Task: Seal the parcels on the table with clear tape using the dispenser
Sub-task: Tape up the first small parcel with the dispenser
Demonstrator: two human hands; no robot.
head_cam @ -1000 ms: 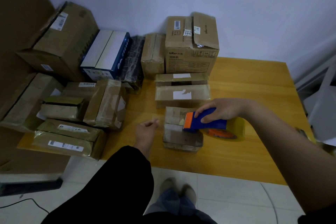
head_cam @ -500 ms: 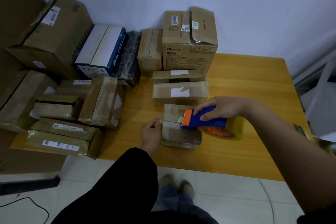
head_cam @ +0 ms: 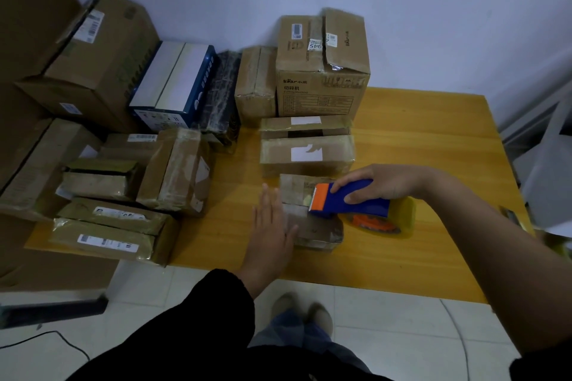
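**A:** Where is the dispenser?

**B:** The dispenser [head_cam: 365, 204] is in the right hand [head_cam: 387, 187]. That hand's fingers [head_cam: 340, 187] curl over the smooth blue plastic handle, with the thumb on the near side. The orange front has a toothed edge and sits on top of the small parcel [head_cam: 318, 233].

**A:** And the tape itself?

**B:** The tape roll [head_cam: 400, 216] is glossy, yellowish-clear and round, with an orange core. It sits at the dispenser's back end, low over the desk [head_cam: 418, 139] to the right of the parcel. I cannot tell whether it touches the wood.

**A:** What is the parcel like?

**B:** It is a low brown cardboard block near the desk's front edge, its surface shiny and wrinkled under film.

**A:** And the left hand?

**B:** The left hand [head_cam: 272, 235] is flat with the fingers straight and together, gripping nothing. The palm lies against the parcel's left side and the thumb crosses its near corner.

**A:** What is around it?

**B:** Just behind is a long flat parcel [head_cam: 306, 155] with a torn white label. Farther back stands a tall carton [head_cam: 322, 90] with printed lettering and one lifted flap. To the left are a blue-and-white box [head_cam: 176, 80], a black film-wrapped parcel [head_cam: 221, 93] and a heap of brown parcels [head_cam: 105, 226] under crinkled tape. The desk is smooth honey-coloured wood.
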